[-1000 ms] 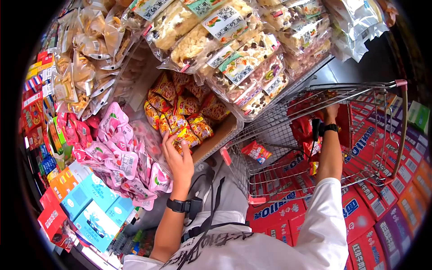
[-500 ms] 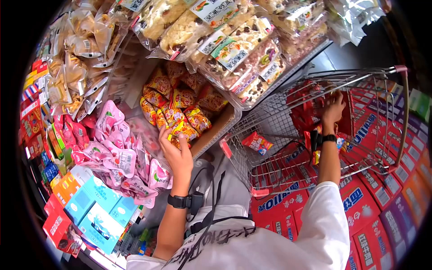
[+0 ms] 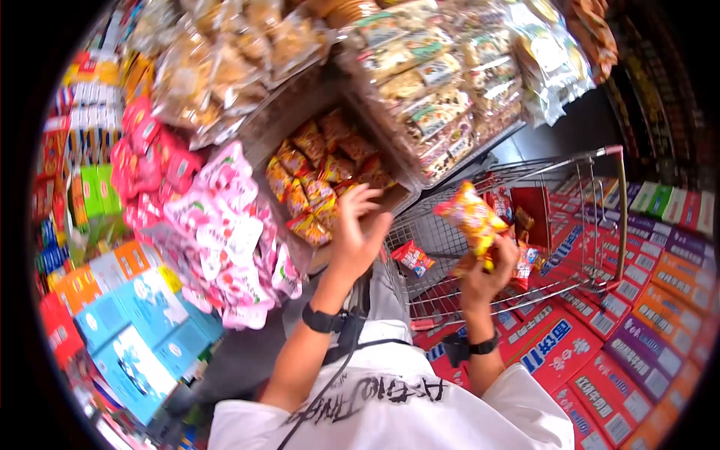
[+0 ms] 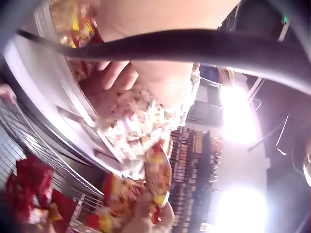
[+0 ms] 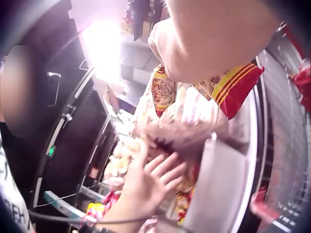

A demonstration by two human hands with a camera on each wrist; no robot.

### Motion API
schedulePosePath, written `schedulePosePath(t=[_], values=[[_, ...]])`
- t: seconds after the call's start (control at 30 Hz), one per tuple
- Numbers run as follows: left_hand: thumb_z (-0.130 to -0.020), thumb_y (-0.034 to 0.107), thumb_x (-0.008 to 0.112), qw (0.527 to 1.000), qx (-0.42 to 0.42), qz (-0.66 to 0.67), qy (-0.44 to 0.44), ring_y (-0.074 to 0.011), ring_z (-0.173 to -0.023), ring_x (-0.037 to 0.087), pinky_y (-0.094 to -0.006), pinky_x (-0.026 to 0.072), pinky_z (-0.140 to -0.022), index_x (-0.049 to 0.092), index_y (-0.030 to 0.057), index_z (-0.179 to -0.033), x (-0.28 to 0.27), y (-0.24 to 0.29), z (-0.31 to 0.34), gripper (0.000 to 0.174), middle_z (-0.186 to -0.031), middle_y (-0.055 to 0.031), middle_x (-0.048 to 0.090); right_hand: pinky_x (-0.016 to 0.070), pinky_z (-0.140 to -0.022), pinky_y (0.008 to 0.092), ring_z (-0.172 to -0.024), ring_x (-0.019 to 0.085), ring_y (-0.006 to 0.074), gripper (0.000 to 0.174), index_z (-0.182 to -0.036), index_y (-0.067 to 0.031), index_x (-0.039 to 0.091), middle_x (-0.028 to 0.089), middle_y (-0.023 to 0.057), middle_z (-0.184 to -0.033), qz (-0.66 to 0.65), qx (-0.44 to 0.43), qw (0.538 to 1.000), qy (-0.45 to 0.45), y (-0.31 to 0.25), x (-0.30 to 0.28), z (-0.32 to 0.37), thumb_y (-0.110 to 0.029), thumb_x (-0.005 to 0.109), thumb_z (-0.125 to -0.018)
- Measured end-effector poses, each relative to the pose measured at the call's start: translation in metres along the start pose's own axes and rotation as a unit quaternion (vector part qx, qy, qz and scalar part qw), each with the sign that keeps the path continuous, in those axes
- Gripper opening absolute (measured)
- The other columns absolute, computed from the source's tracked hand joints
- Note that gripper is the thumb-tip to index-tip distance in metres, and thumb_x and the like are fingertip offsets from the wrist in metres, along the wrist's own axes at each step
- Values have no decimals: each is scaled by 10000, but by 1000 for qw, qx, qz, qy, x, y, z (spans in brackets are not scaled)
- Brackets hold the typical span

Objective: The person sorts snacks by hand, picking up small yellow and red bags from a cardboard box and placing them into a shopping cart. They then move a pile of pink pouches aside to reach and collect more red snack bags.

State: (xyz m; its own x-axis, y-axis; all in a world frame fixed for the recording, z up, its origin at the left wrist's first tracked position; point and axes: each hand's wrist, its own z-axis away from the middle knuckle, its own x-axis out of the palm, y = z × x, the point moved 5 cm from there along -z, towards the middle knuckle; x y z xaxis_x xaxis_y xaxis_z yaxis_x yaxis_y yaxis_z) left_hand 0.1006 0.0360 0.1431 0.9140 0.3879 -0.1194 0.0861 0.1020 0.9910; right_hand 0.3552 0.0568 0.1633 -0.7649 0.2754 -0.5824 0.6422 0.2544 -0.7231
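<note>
In the head view the right hand [image 3: 489, 279] pinches yellow and red snack packets [image 3: 471, 217], raised above the shopping cart. The right wrist view shows a red and yellow packet [image 5: 238, 90] and a narrower one [image 5: 164, 92] at that hand. The left hand [image 3: 358, 234], fingers spread and holding nothing, hovers by the near edge of a bin of similar packets [image 3: 321, 191]. Its open palm [image 5: 151, 187] also shows in the right wrist view. In the left wrist view both packets [image 4: 158, 174] hang from the right hand's fingers [image 4: 146, 218].
The wire cart [image 3: 442, 229] holds a red packet [image 3: 412, 259] and other red packages. Pink pouches [image 3: 221, 232] lie left of the bin, wrapped nut bars [image 3: 427, 90] beyond it. Red boxes [image 3: 559, 345] cover the area below the cart. A person [image 5: 19, 92] stands at the right wrist view's left edge.
The right hand has risen out of the cart and moved left, now with snack packets in its grip. The left hand has lifted from the bin's packets and moved right, fingers spread.
</note>
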Motion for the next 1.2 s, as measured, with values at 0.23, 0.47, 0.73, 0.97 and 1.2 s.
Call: schedulePosePath(t=[0.23,0.47,0.73,0.97,1.2], values=[[-906,127,626,946,-150,277,-76,-107,-1000,583,-253,470,-879,422,37,-1375,-22,8,-17,519,-1113,-54,596,490,-855,380,-988,597,355,450,-1117,-67,601,567,193,-1081,-125,-66,973,-184,-81,77,-18,105,636,-703],[-820,77,721,952,-204,161,-162,-100,-878,605,-252,499,-778,532,13,-1185,-64,-14,-33,416,-980,-29,631,526,-762,384,-950,626,365,557,-1222,-200,581,572,158,-1125,-47,-110,946,-303,-105,118,-51,66,643,-736],[-756,78,775,950,-249,186,27,-178,-985,614,-312,498,-882,490,-9,-1168,-64,-61,-36,509,-1048,-79,616,482,-897,323,-1026,608,225,448,-1273,10,485,594,176,-1159,-156,15,952,-261,-92,129,-79,-69,662,-868],[-723,293,800,934,-229,-263,-74,-343,-1038,623,-388,502,-855,519,-37,-1200,-9,-111,-42,645,-1127,-252,621,467,-916,307,-1055,581,192,468,-1290,19,469,576,141,-1186,-191,23,942,-274,-76,134,-88,-58,646,-864],[-746,349,752,924,-178,-298,-161,-375,-831,657,-435,503,-728,665,-53,-846,-13,-134,-50,423,-822,-235,670,490,-825,257,-954,615,149,310,-1130,49,584,645,100,-1043,-260,170,902,-299,-64,152,-89,-38,666,-844]])
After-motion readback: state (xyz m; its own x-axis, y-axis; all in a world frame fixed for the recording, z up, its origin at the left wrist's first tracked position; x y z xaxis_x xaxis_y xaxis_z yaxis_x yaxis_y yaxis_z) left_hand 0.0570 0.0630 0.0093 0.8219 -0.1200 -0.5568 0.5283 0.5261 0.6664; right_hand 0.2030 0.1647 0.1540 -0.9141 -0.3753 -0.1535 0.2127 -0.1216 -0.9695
